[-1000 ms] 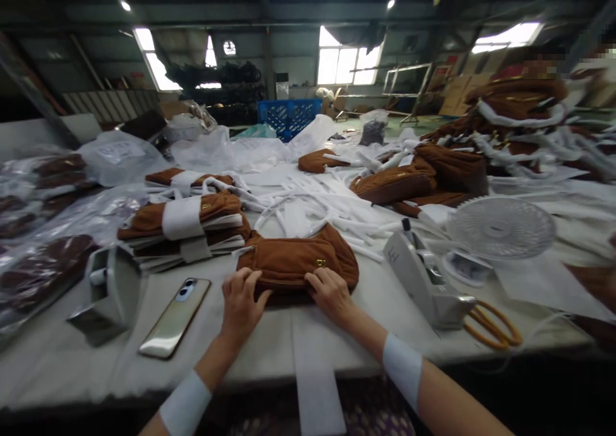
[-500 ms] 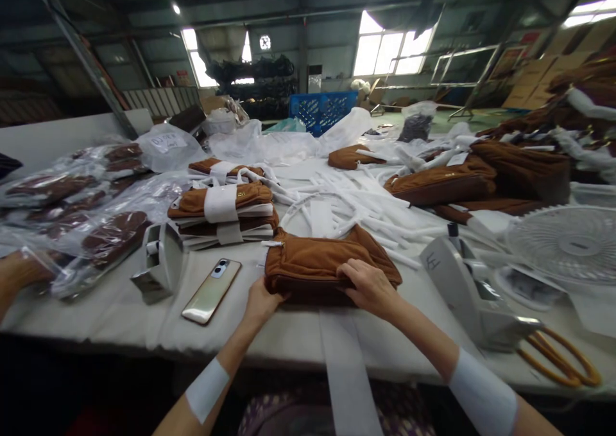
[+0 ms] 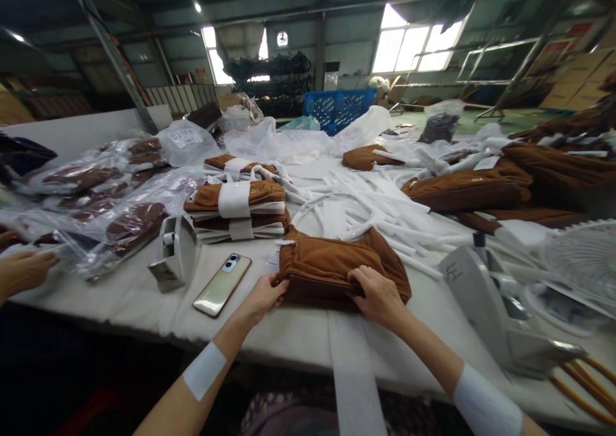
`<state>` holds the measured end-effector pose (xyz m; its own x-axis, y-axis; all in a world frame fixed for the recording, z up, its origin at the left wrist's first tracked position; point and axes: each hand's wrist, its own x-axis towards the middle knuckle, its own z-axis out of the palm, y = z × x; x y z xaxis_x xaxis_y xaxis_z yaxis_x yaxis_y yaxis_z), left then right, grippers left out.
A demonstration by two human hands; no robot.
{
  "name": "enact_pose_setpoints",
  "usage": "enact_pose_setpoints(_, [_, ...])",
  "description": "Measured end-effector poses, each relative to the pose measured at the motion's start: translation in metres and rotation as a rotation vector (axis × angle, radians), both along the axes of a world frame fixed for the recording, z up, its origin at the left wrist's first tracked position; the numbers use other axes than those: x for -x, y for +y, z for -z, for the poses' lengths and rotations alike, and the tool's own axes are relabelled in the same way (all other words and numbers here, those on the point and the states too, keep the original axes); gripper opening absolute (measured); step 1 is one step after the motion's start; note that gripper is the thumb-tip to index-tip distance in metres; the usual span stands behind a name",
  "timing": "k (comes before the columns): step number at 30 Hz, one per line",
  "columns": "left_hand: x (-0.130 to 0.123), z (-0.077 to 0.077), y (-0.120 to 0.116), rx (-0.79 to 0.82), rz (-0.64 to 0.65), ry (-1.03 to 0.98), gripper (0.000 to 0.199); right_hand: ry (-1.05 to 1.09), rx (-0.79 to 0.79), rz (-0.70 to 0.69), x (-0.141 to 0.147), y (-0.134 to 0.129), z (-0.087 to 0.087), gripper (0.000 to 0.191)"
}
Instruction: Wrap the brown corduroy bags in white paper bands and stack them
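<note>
And the left hand has slipped off the front face of the brown bag, down to its lower left corner! The fingers are curled there, though how firmly they grip isn't clear. Over on the right, the right hand pinches the near lower edge, fingers above, thumb tucked low. Hands well apart, bag between them at the near edge of the table. More of its darker lower panel faces us now, and the gold emblem has gone from sight; that looks like handling by the bottom edge.

Running out beneath, a white strip hangs over the table's near side. Behind, wrapped straps crowd the bag's far side, tight quarters there. Left: a banded stack of bags, a phone, a tape dispenser. Right: a bigger dispenser, with yellow-handled scissors and a fan beyond. And far left, a co-worker's hand has come in beside clear plastic packaging.
</note>
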<state>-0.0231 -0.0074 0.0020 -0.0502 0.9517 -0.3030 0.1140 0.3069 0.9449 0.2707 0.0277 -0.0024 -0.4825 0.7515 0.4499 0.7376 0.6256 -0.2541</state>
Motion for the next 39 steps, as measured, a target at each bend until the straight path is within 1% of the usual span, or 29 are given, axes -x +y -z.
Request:
enact_pose_setpoints(4, [-0.008,-0.002,0.003,0.024,0.039,0.001,0.052,-0.011,-0.014,0.006,0.001,0.0,0.004,0.017])
enact_pose_setpoints(7, [-0.013,-0.002,0.001,0.009,0.023,0.0,0.043,-0.006,-0.006,0.005,0.001,0.0,0.006,0.014])
enact_pose_setpoints(9, [-0.014,0.0,0.0,-0.027,-0.015,-0.01,0.04,-0.003,-0.006,0.006,0.001,0.001,0.006,0.014])
enact_pose_setpoints(12, [-0.012,0.008,0.001,-0.078,-0.121,-0.016,0.038,0.007,-0.027,0.01,0.0,0.0,0.008,0.015])
enact_pose_setpoints(15, [-0.006,0.018,0.002,-0.084,-0.233,-0.013,0.043,0.017,-0.067,0.018,-0.002,0.0,0.013,0.015])
enact_pose_setpoints(17, [-0.001,0.023,0.001,-0.09,-0.277,0.0,0.045,0.026,-0.104,0.023,-0.002,0.001,0.018,0.014])
enact_pose_setpoints(21, [0.008,0.022,-0.008,-0.207,-0.322,0.074,0.042,0.054,-0.161,0.021,-0.002,0.001,0.024,0.009])
enact_pose_setpoints(23, [0.01,0.018,-0.014,-0.261,-0.289,0.106,0.045,0.067,-0.169,0.012,-0.002,0.002,0.024,0.007])
enact_pose_setpoints(27, [0.01,0.014,-0.019,-0.295,-0.095,0.104,0.052,0.075,-0.203,0.001,-0.001,0.004,0.023,0.007])
enact_pose_setpoints(30, [0.011,0.014,-0.014,-0.291,0.045,0.096,0.042,0.069,-0.226,0.004,0.0,0.004,0.023,0.006])
enact_pose_setpoints(33, [0.015,0.013,-0.008,-0.276,0.149,0.127,0.033,0.065,-0.228,0.0,0.0,0.004,0.023,0.006])
enact_pose_setpoints(36, [0.019,0.008,-0.006,-0.32,0.191,0.203,0.028,0.061,-0.235,-0.002,0.0,0.004,0.023,0.007])
enact_pose_setpoints(39, [0.017,0.002,-0.011,-0.456,0.176,0.318,0.016,0.062,-0.254,-0.001,-0.001,0.004,0.022,0.007])
